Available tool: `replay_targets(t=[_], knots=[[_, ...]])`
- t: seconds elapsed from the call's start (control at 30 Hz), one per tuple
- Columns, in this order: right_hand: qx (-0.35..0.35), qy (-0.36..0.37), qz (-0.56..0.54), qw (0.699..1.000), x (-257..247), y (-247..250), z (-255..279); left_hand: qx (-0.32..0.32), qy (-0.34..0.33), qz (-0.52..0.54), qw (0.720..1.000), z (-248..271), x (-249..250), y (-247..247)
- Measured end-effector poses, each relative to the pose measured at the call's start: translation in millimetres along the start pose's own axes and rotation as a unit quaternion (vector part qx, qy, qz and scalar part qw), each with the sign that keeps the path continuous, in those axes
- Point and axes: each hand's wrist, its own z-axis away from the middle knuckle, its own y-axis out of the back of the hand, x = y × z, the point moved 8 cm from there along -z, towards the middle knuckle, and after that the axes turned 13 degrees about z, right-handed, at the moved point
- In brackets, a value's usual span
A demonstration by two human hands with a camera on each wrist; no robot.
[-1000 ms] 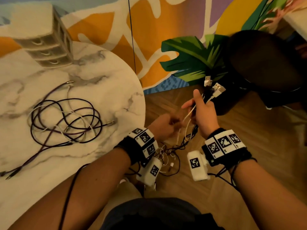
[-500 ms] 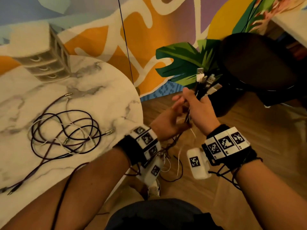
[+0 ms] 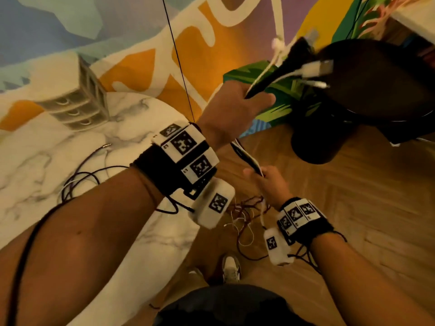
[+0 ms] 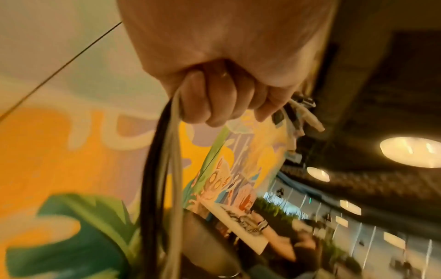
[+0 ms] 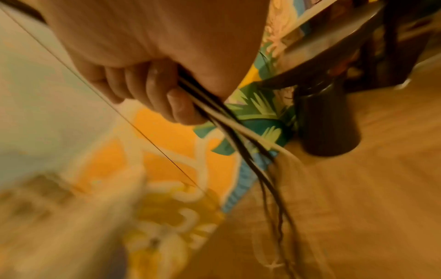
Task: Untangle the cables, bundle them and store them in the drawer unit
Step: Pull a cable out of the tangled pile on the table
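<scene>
My left hand [image 3: 237,107] is raised and grips a bunch of black and white cables [image 3: 247,156] just below their plug ends [image 3: 315,69]; the wrist view shows its fingers [image 4: 214,98] curled round the strands [image 4: 162,169]. Lower down, my right hand [image 3: 266,182] pinches the same bunch, its fingers [image 5: 164,94] closed on the cables [image 5: 229,128], which trail in a tangle [image 3: 244,215] toward the floor. A second heap of dark and white cables [image 3: 82,182] lies on the marble table. The small beige drawer unit [image 3: 77,100] stands at the table's far side, drawers closed.
The round marble table [image 3: 47,149] is at my left. A dark round stool or side table [image 3: 367,90] stands at the right on the wooden floor [image 3: 364,196]. A painted wall [image 3: 211,43] is behind. My shoe [image 3: 231,269] is below the hanging cables.
My left hand has taken the cable bunch near the plugs and lifted it up and right. My right hand has let go of the top and slid down the cables to a lower grip.
</scene>
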Motion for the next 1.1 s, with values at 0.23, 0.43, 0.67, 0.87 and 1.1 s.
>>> replay_targets(t=[0.23,0.43,0.67,0.87,1.1], knots=[[-0.002,-0.207,0.062,0.976,107.7,-12.0,-1.7,-0.001,-0.176,-0.398,0.9,-0.7,64.0,18.1],[0.062,-0.27,-0.018,0.961,111.2,-2.0,-2.1,-0.036,-0.258,-0.407,0.875,15.5,39.6,2.2],[0.134,-0.11,-0.183,0.968,32.6,29.8,-8.3,-0.111,-0.077,-0.364,0.922,16.2,-68.0,-38.3],[0.06,0.06,-0.118,0.989,-55.7,38.1,10.7,-0.079,0.044,-0.194,0.977,-2.3,-91.0,-39.2],[0.04,-0.007,-0.136,0.99,-4.6,-2.6,-10.0,-0.031,-0.06,-0.22,0.973,-11.3,-49.7,-21.0]])
